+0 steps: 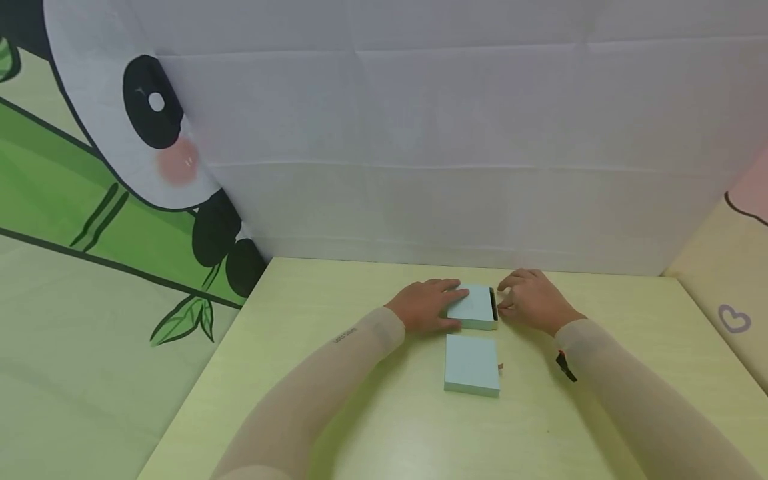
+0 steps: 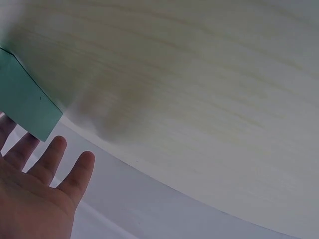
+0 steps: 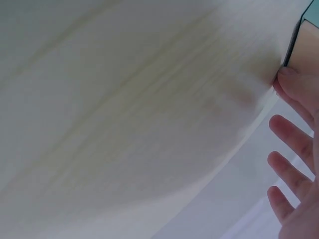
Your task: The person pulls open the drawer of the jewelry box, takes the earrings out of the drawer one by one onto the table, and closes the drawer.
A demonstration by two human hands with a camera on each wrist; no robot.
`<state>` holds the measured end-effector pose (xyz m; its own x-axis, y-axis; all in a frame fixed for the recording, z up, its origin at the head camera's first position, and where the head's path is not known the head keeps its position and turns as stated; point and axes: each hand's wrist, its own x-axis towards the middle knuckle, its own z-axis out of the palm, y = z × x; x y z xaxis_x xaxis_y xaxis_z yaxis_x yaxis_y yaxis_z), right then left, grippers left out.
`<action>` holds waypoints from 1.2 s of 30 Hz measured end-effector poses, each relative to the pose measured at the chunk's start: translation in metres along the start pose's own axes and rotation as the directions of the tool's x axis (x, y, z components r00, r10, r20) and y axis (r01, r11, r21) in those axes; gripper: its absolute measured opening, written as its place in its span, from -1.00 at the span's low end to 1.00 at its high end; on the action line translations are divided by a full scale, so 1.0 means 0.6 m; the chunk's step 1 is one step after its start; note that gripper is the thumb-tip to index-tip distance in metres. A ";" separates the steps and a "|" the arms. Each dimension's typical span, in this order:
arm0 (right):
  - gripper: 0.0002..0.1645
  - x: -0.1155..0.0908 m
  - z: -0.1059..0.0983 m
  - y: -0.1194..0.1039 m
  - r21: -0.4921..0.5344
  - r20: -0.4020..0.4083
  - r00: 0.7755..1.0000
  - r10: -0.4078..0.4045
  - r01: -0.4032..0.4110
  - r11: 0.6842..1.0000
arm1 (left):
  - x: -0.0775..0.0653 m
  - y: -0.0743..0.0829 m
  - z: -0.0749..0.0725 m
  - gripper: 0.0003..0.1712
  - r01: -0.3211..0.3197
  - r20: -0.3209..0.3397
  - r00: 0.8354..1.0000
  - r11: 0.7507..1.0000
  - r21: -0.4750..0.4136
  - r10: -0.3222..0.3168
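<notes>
A pale blue slide-out drawer box (image 1: 471,305) lies flat near the table's back edge. On its left side my left hand (image 1: 425,307) holds it, the thumb at the near edge and a finger across the top. In the left wrist view, two fingers of this hand stand clear of the box (image 2: 32,99). My right hand (image 1: 536,303) is at the right end, where a dark gap shows beside the cover. Thumb and forefinger pinch at the beige drawer (image 3: 305,47) in the right wrist view; their exact hold is partly hidden.
A second pale blue box (image 1: 471,364) lies closer to me, with a small brownish pull tab (image 1: 501,367) at its right side. Both boxes are on a light wood-grain table (image 1: 384,427). A white cloth backdrop (image 1: 420,133) rises behind, with printed cloth at both sides.
</notes>
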<state>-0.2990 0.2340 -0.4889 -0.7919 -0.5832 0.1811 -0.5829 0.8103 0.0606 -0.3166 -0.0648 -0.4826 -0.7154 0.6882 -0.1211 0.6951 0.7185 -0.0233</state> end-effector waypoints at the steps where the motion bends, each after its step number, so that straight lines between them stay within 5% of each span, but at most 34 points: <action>1: -0.92 -0.001 0.000 0.001 0.002 0.003 1.000 0.001 -0.001 1.000 | 0.000 0.000 0.001 0.00 0.000 0.000 1.000 1.000 -0.001 0.000; 36: -0.96 -0.029 -0.018 0.020 0.035 0.012 1.000 0.005 -0.006 0.999 | -0.004 0.001 -0.004 0.00 -0.008 0.010 1.000 1.000 0.014 0.008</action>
<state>-0.2902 0.2548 -0.4806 -0.7971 -0.5794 0.1700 -0.5842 0.8112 0.0256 -0.3147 -0.0658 -0.4802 -0.7091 0.6927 -0.1314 0.7018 0.7115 -0.0363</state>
